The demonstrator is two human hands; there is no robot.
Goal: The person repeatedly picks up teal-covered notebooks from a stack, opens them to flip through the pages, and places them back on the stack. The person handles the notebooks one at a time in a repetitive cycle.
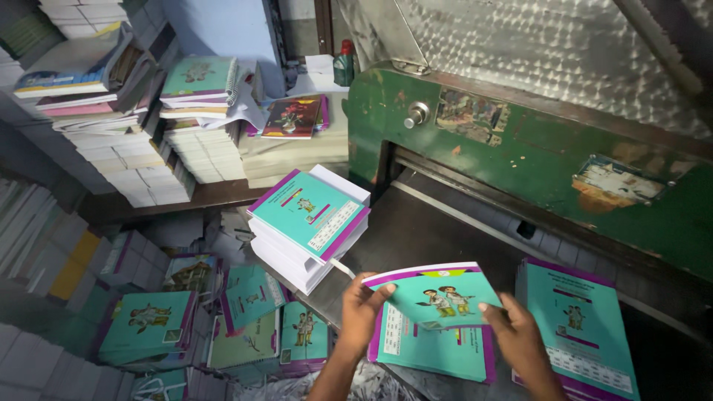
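Booklet (438,297), teal-covered, gripped at both edges by left hand (362,304) and right hand (516,334), over the near stack (434,349); another stack (308,226) waits left.

Dim indoor light, glare on embossed metal panel (564,52), dark shadowed corners, wide-angle bending at edges

There is only one view, from a camera on the person's head; it looks steeply down and forward onto the dark table (416,230) of a green cutting machine (520,141); it is close to the table; left of the machine it reaches down to book piles (171,327) on the floor.
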